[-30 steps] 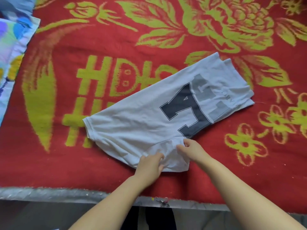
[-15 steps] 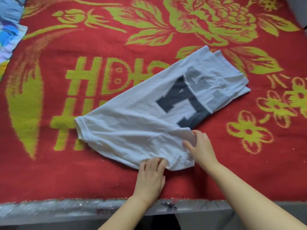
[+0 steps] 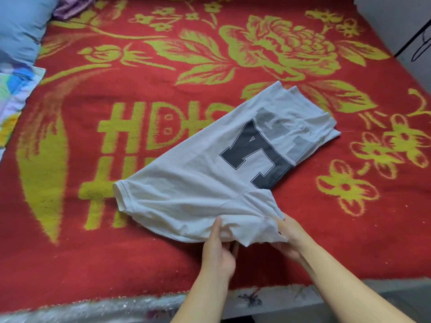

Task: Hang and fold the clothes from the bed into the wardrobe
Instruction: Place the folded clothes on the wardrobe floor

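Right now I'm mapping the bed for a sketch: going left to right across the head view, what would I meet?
Blue pillow → colourful cloth → white T-shirt → left hand → right hand → black cable.

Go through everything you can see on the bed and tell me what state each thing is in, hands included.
White T-shirt with dark block letter print: folded lengthwise, lying on the blanket, near edge lifted.
Left hand: pinches the shirt's near edge, thumb on top.
Right hand: grips the shirt's near corner from beneath.
Red blanket with yellow-green flowers: spread flat over the bed.
Light blue pillow: lying at the bed's far left corner.
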`<action>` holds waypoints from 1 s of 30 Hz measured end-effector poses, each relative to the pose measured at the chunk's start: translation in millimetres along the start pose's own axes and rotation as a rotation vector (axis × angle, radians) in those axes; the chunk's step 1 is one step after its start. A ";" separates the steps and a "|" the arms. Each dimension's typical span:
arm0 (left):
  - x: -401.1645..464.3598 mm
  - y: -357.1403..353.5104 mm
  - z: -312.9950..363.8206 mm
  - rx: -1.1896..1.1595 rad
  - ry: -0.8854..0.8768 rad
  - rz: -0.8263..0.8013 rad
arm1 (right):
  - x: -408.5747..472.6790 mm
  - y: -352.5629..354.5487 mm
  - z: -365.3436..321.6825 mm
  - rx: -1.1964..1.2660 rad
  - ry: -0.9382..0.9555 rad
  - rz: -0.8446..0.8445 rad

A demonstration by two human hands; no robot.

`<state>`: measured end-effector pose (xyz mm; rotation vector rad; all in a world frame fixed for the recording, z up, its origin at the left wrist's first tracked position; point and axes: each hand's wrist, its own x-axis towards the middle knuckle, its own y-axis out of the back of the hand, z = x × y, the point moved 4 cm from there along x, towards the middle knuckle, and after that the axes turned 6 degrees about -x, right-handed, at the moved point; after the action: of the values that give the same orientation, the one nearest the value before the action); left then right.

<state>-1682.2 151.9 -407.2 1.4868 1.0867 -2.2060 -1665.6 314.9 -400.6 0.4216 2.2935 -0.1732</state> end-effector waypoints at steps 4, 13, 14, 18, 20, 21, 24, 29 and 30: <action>-0.8 0.5 -6.3 0.105 0.017 -0.066 | -2.7 -1.7 4.9 0.028 -0.042 -0.019; -5.1 0.9 -35.9 0.107 0.057 -0.043 | -9.6 -11.7 3.7 0.082 -0.029 -0.050; -5.8 -0.1 -35.8 0.111 0.069 -0.037 | -9.9 -12.7 1.1 0.110 -0.012 -0.038; -15.2 -4.7 -31.0 0.055 0.030 -0.051 | -9.5 -18.8 -6.5 0.181 0.081 0.019; -20.9 -3.3 -30.6 0.012 -0.005 -0.035 | -9.4 -22.5 -7.6 0.223 0.099 0.057; -23.3 -2.2 -31.1 -0.006 -0.014 -0.021 | -9.2 -23.7 -5.8 0.264 0.083 0.070; -29.0 -0.6 -34.3 -0.053 -0.011 0.008 | -11.0 -26.4 0.3 0.345 -0.012 0.066; -35.8 -0.5 -38.2 0.055 -0.077 -0.010 | -20.9 -16.7 1.5 0.207 -0.031 0.165; -37.7 0.1 -37.8 0.069 -0.092 -0.006 | -22.3 -13.9 1.9 0.190 -0.017 0.184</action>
<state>-1639.9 171.8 -381.4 1.3950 0.9963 -2.3133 -1654.9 295.9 -385.7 0.7222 2.2155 -0.3020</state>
